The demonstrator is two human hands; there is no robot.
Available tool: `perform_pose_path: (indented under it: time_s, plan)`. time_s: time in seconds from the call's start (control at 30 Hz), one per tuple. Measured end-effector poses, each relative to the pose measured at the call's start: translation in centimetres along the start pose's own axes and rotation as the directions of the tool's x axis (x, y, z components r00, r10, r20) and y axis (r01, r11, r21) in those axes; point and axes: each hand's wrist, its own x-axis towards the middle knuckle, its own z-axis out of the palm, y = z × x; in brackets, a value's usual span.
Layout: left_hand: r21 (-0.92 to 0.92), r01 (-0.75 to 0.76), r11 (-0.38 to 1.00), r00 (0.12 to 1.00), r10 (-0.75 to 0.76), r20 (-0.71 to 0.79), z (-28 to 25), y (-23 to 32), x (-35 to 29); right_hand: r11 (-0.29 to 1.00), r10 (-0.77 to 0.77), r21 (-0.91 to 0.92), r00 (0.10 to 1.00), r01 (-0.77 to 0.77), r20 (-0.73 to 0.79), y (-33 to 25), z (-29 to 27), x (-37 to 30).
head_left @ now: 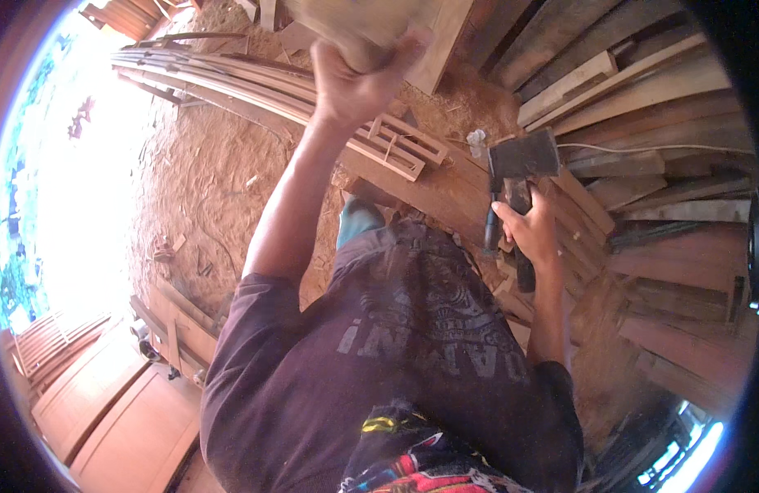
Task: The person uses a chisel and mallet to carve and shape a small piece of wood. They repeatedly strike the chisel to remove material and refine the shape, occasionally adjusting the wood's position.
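Observation:
Up at the top edge, my left hand (355, 86) is closed around a thick pale wooden piece (347, 25), blurred and partly cut off by the edge of the view. My right hand (529, 226) grips the dark handle of a mallet (523, 154) with a blocky blackish head, held head-up on my right. A slim dark bluish tool (491, 218), possibly a chisel, lies alongside the mallet handle against my right fingers; its tip is hidden. Below both hands, narrow slatted wooden frames (396, 152) rest on a long plank (445, 197).
Stacked boards (642, 107) fill the right side, with a pale cable (659, 148) running across them. Long thin wooden strips (215, 74) lie at the upper left. Sawdust and shavings cover the floor (207, 164). Wooden panels (133, 427) stand at the lower left.

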Motion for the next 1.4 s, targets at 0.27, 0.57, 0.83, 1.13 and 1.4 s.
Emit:
perform_pose_path:
  time_s: [0.27, 0.57, 0.83, 1.13, 1.4]
  plan:
    - [-0.275, 0.272, 0.922, 0.958, -0.288, -0.018, 1.6, -1.2, -3.0, 0.999, 0.047, -0.012, 0.991, -0.049, -0.124, 0.7, -0.1, -1.5]
    - [-0.234, 0.175, 0.956, 0.963, -0.216, -0.161, 2.3, -4.4, -5.6, 0.955, -0.274, -0.162, 0.95, 0.249, -0.152, -4.7, -0.9, 0.6]
    - [-0.059, 0.234, 0.97, 0.942, -0.242, -0.232, 4.2, -3.8, -7.0, 0.612, -0.732, -0.097, 0.516, 0.785, -0.445, -25.0, -1.0, -1.9]
    - [-0.094, 0.239, 0.967, 0.962, -0.248, -0.111, 5.1, -4.2, -7.3, 0.34, -0.732, -0.675, 0.635, 0.655, 0.248, -24.3, -1.7, -0.4]
    - [-0.013, 0.294, 0.956, 0.953, -0.295, -0.07, 4.4, -4.7, -7.1, 0.462, -0.834, -0.651, 0.545, 0.602, -0.088, -25.3, 0.3, -3.6]
